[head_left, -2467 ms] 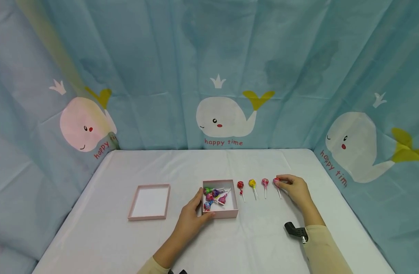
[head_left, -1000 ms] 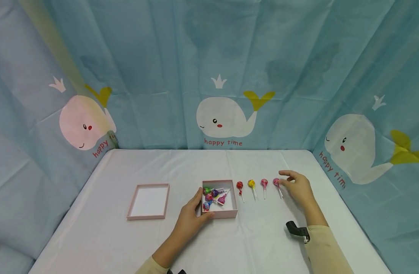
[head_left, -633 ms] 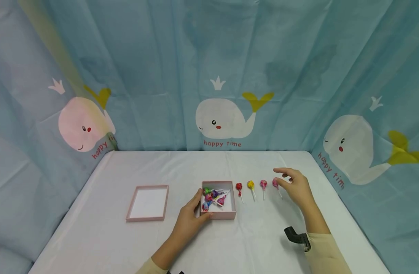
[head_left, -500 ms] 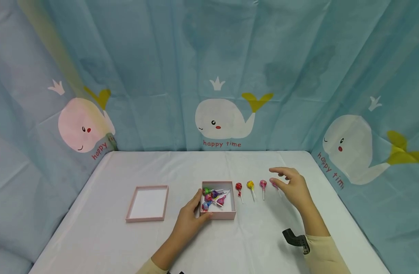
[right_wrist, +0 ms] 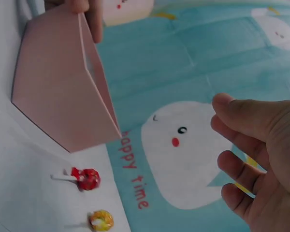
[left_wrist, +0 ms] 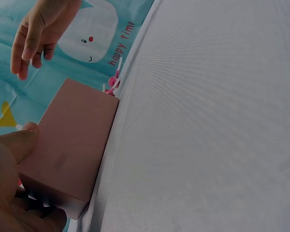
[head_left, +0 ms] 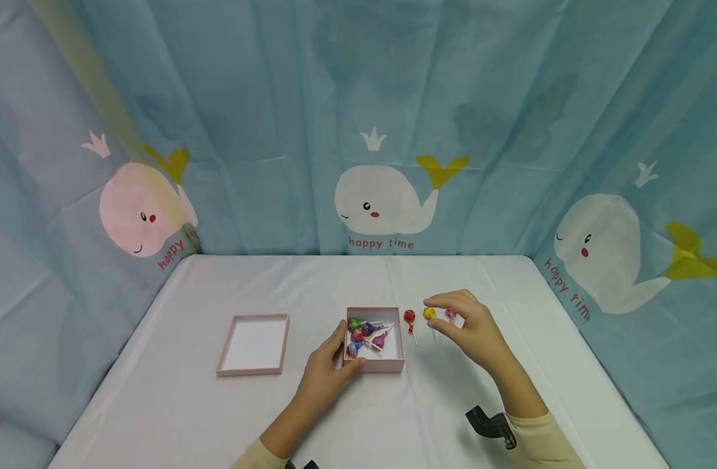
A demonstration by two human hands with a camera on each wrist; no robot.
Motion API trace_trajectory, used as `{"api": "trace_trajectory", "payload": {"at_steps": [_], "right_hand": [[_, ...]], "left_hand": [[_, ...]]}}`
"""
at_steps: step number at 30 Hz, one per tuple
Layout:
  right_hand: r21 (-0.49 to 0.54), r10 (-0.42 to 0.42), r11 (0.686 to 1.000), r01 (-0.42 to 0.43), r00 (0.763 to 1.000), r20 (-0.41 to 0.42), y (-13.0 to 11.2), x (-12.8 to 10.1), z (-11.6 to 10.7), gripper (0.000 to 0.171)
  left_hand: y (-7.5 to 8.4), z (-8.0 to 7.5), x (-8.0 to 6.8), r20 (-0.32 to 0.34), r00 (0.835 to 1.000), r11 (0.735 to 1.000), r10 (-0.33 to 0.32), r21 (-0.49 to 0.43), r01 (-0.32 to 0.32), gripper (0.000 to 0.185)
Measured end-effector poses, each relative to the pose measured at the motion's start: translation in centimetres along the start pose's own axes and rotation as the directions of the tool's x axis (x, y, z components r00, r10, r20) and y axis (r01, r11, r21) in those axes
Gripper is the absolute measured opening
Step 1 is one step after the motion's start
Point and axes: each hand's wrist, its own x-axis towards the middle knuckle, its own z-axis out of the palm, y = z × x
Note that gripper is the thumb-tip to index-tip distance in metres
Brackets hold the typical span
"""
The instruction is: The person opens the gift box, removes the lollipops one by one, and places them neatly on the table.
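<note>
My left hand [head_left: 325, 371] holds the pink cardboard box [head_left: 384, 366] by its near left corner, thumb on the front wall and fingers along the left side. Several wrapped lollipops [head_left: 368, 329] lie inside the box. My right hand [head_left: 474, 331] hovers above the table with nothing in it, thumb and fingers apart; the right wrist view shows the gap too. Beneath and beside it, a red lollipop [head_left: 409, 316], a yellow lollipop [head_left: 430, 313] and a pink lollipop [head_left: 450, 313] lie in a row right of the box. My hand hides the row's rightmost pink lollipop in the head view.
The shallow box lid [head_left: 255, 345], pink-rimmed and white inside, lies on the white tablecloth [head_left: 188, 417] to the left. A blue whale-print curtain [head_left: 264, 208] hangs behind the table and at both sides.
My right hand has let go of the rightmost pink lollipop, lifted away and moved left to above the yellow one. My left hand stays on the box.
</note>
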Motion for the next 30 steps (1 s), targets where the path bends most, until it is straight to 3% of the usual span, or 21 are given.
{"api": "trace_trajectory", "payload": {"at_steps": [7, 14, 22, 30], "right_hand": [[0.058, -0.064, 0.997, 0.059, 0.995, 0.074, -0.4, 0.2, 2.0, 0.038], [0.049, -0.154, 0.988, 0.148, 0.975, 0.158, -0.6, 0.9, 4.4, 0.034], [0.081, -0.224, 0.975, 0.209, 0.913, 0.341, -1.5, 3.3, 6.4, 0.032], [0.139, -0.193, 0.98, 0.144, 0.863, 0.466, -1.8, 5.4, 8.9, 0.023]], "left_hand": [[-0.3, 0.0, 0.2, -0.008, 1.0, 1.0, 0.005, 0.015, -0.005, 0.094], [-0.2, 0.0, 0.2, -0.016, 0.999, 0.999, 0.039, 0.031, -0.038, 0.094], [-0.2, -0.2, 0.2, -0.012, 0.999, 0.999, 0.05, 0.019, -0.049, 0.092], [-0.2, -0.3, 0.1, 0.004, 0.999, 0.999, 0.051, 0.003, -0.051, 0.091]]}}
